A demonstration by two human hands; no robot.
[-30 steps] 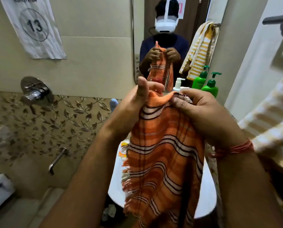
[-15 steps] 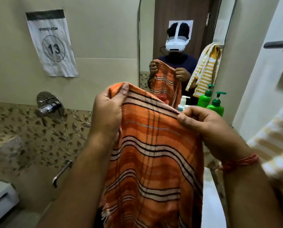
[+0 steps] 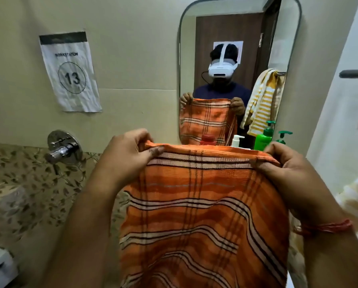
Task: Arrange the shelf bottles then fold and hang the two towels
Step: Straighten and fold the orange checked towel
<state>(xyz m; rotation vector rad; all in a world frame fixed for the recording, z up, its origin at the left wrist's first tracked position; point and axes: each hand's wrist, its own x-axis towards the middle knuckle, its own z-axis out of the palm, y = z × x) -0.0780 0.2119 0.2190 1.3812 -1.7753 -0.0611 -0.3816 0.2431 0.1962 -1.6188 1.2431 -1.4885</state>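
An orange striped towel (image 3: 198,208) was held spread out in front of the mirror (image 3: 238,28), its top edge stretched level just below the mirror's lower rim. The upper left corner was pinched between thumb and curled fingers (image 3: 155,151) of the left hand (image 3: 124,161), and the upper right corner was pinched likewise by the right hand (image 3: 288,175); a red thread (image 3: 327,226) was worn on the right wrist. The cloth hung straight down from both grips. Just above the towel's edge, at the foot of the mirror, the tops of a red bottle (image 3: 208,139), a white pump bottle (image 3: 236,140) and two green pump bottles (image 3: 264,138) were seen. A yellow striped towel (image 3: 261,104) was seen reflected at the mirror's right side. Left of the mirror, a paper sign (image 3: 70,73) marked 13 was fixed to the wall, with a chrome tap (image 3: 62,150) below it.
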